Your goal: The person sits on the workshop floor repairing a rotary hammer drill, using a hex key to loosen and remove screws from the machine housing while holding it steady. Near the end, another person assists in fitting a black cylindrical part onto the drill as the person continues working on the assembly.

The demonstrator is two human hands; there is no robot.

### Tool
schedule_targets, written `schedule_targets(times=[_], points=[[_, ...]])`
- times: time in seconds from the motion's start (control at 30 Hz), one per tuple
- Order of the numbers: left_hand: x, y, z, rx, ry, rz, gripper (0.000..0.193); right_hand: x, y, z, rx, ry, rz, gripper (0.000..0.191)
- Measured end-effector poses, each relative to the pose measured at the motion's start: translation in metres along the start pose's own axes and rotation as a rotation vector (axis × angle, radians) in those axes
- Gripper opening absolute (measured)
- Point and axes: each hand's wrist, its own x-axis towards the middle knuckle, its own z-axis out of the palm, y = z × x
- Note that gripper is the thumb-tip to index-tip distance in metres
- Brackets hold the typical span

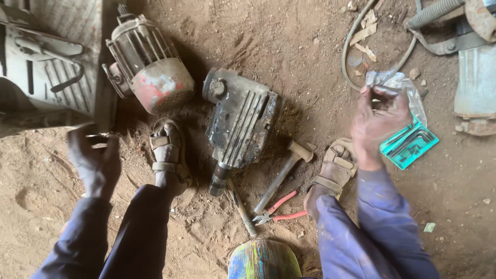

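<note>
My right hand (pixel 376 126) is raised at the right and grips a clear plastic bag (pixel 408 93) that holds a teal holder of hex keys (pixel 411 144). My left hand (pixel 94 157) is blurred at the left, next to the edge of a grey ribbed metal panel (pixel 49 67); its fingers are curled, and I cannot tell whether it touches the panel. Between my sandalled feet (pixel 168 152) lies a dirty ribbed electric motor body (pixel 240 121) with its shaft pointing toward me.
A second motor with a red end cover (pixel 150 64) lies at the upper left. A hammer (pixel 284 173), a chisel (pixel 242 206) and red-handled pliers (pixel 279 211) rest on the dirt floor. A cable (pixel 351 46) and metal parts (pixel 475 82) sit at the upper right.
</note>
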Motion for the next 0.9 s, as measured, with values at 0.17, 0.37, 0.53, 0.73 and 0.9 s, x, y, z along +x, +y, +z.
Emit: schedule_targets(times=[0.17, 0.37, 0.53, 0.73, 0.9], points=[[0.008, 0.025, 0.019, -0.002, -0.031, 0.189, 0.029, -0.047, 0.005, 0.045, -0.268, -0.610, -0.309, 0.012], [0.005, 0.047, 0.061, 0.098, -0.244, 0.441, 0.029, -0.057, 0.003, 0.019, -0.195, -0.461, -0.233, 0.023], [-0.011, 0.118, 0.097, 0.083, -0.461, 0.658, 0.031, -0.071, -0.027, 0.020, -0.069, -0.803, -0.075, 0.014], [-0.046, 0.190, 0.107, -0.276, -0.621, 0.828, 0.036, -0.100, -0.047, 0.040, 0.249, -1.080, -0.060, 0.017], [-0.050, 0.192, 0.100, -0.511, -0.721, 0.671, 0.026, -0.106, -0.031, 0.043, 0.346, -1.118, 0.236, 0.015]])
